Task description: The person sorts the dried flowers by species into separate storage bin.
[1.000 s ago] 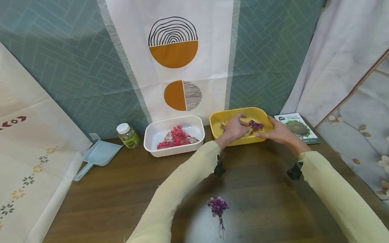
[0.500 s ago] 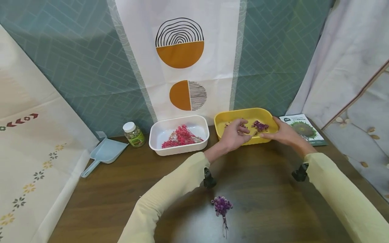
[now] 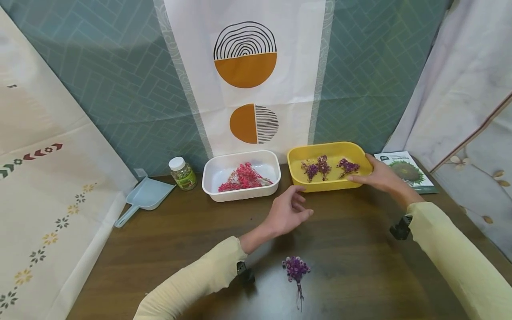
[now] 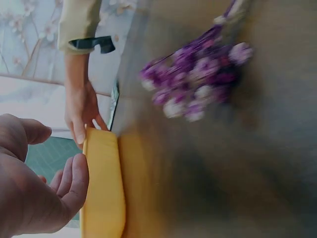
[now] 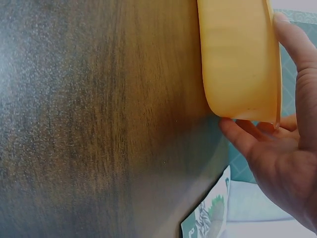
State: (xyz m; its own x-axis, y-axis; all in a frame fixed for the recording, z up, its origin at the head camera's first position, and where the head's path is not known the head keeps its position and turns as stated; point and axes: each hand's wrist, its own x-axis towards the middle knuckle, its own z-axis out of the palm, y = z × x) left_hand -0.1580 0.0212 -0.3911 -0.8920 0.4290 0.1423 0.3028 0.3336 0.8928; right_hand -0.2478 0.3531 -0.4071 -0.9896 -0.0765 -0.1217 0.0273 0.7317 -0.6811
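Note:
A yellow plastic tray [image 3: 326,186] stands at the back of the table, with small bunches of dried purple flowers [image 3: 323,167] lying in it. My right hand [image 3: 380,175] grips its right end; in the right wrist view the thumb lies at the rim and the fingers [image 5: 237,136] touch the end wall. In front of the tray, my left hand [image 3: 285,214] hovers with loosely bent fingers and holds nothing. Nearer to me, another purple dried-flower bunch [image 3: 296,269] lies on the tabletop, its stems pointing towards me; it also shows in the left wrist view.
Left of the yellow tray stands a white tray [image 3: 240,194] holding red dried flowers [image 3: 245,177]. Farther left are a jar [image 3: 183,174] with a white lid and a light-blue dustpan [image 3: 149,194]. A booklet [image 3: 408,171] with a sunflower-like picture lies at the right.
My left hand has come out of the yellow tray towards me and to the left, uncovering the flower bunches in it. The right hand stays at the tray's end. The view has shifted slightly.

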